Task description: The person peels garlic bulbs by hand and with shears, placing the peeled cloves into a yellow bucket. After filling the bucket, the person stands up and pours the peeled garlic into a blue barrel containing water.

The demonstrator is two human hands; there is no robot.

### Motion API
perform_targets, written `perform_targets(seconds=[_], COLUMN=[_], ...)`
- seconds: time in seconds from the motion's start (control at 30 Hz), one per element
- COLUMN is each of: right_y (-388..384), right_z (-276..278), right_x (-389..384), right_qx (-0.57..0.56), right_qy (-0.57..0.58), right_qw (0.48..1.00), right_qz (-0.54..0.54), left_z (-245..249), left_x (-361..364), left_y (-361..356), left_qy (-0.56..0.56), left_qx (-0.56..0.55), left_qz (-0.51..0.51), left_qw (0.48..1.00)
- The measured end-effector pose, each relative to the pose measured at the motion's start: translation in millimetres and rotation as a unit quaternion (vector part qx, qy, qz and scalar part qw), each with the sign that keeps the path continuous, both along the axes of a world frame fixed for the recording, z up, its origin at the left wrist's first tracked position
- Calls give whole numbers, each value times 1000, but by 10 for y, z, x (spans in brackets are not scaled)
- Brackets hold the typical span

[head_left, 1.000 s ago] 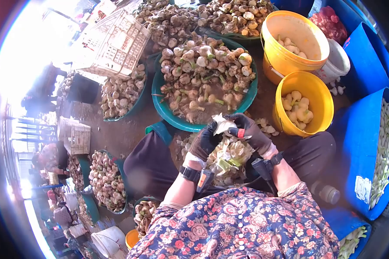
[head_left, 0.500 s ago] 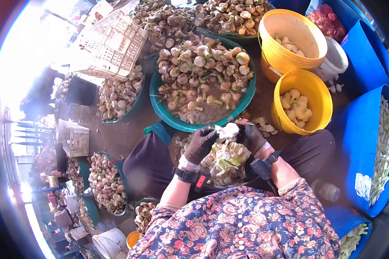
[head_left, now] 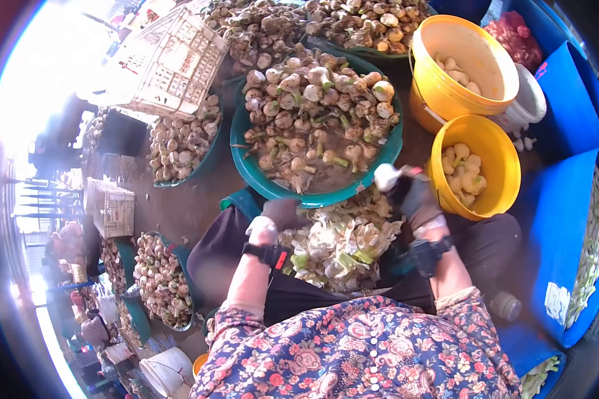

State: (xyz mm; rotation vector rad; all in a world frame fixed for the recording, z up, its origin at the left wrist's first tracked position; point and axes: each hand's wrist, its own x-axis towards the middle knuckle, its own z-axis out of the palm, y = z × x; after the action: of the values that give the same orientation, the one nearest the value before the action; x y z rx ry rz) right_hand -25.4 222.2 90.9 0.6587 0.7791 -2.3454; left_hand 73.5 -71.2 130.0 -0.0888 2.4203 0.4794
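Note:
My right hand, in a dark glove, is closed on a peeled white garlic bulb. It is between the green tub's right rim and the lower yellow bucket. My left hand, also gloved, is at the near rim of the green tub, its fingers smeared by motion. Unpeeled, soil-stained garlic bulbs fill the tub. Between my knees lies a heap of pale garlic skins. Several peeled bulbs rest inside the lower yellow bucket.
Another yellow bucket and a white bucket stand at the upper right. Blue containers line the right side. On the left are a white crate and a tub of garlic. A plastic bottle lies by my right leg.
My hands have moved apart from over the skins. The right one carried the white garlic bulb right and up towards the yellow bucket; the left one went left.

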Motion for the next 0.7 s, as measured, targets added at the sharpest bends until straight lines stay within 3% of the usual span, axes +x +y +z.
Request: perform_targets(seconds=[0.03, 0.1, 0.17, 0.23, 0.33, 0.37, 0.43, 0.47, 0.5, 0.6, 0.63, 0.67, 0.7], right_y=[50, 396, 515, 517, 299, 201, 90, -56, -210, -400, -397, -394, -379], right_z=[269, 624, 1119, 1116, 717, 618, 250, 229, 226, 159, 108, 54, 38], right_x=[-153, -456, -550, -536, -190, -14, 206, 302, 401, 478, 486, 498, 505], right_qx=[-40, -351, -277, -142, 120, 188, 202, 250, 297, 474, 471, 468, 465], right_qy=[38, 105, 228, 238, 248, 235, 286, 323, 357, 459, 435, 411, 386], right_qw=[996, 928, 931, 960, 957, 944, 913, 886, 855, 715, 731, 747, 762], right_qz=[-67, -72, -62, -43, 92, 137, 210, 221, 232, 233, 232, 232, 231], left_z=[-80, -649, -956, -1249, -1921, -1845, -1552, -1806, -1696, -799, -579, -629, -539], left_x=[-130, -306, -493, -650, -670, -667, -645, -599, -539, -448, -395, -252, -219], left_y=[-42, -342, -481, -467, -389, -329, -139, -136, -8, 583, 719, 818, 867], left_qy=[17, 165, 92, 60, 48, 40, 22, 83, 69, -41, -130, -29, -23], left_qx=[-127, -61, -42, -35, -50, -19, 42, 113, 194, 357, 360, 396, 404], left_qz=[42, 211, 222, 239, 236, 233, 225, 200, 223, 304, 337, 255, 247], left_qw=[991, 962, 970, 968, 969, 972, 973, 970, 953, 882, 860, 882, 880])
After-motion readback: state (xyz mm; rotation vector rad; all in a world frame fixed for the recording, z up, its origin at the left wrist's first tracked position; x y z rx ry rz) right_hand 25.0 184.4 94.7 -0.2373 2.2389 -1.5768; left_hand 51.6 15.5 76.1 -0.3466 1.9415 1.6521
